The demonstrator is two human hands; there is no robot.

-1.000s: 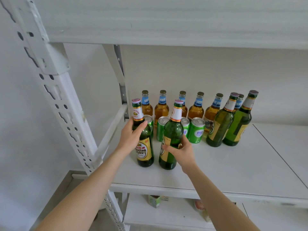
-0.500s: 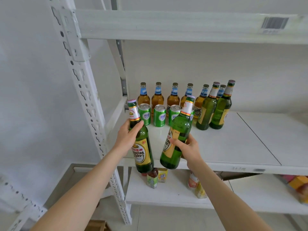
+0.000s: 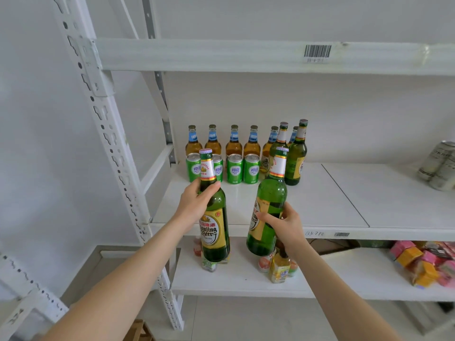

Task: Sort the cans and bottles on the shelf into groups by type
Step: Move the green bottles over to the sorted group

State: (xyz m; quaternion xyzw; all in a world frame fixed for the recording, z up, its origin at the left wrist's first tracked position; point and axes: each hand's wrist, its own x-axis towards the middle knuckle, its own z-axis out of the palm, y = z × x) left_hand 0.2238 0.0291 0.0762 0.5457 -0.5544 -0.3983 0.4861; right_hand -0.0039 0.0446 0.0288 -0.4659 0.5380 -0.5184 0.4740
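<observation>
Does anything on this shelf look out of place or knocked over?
Nothing spilled or broken. The silver cans at the shelf's far right sit apart from the green cans and look tilted, perhaps lens distortion. The left hand and right hand hold the left bottle and right bottle off the shelf, the right leaning more.

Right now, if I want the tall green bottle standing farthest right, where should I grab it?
Grab the end bottle round its wide body, coming from the right. It stands upright, a neighbour bottle crowds its left and an amber bottle sits behind, but its right side faces bare shelf. The thin neck would probably wobble more.
</observation>
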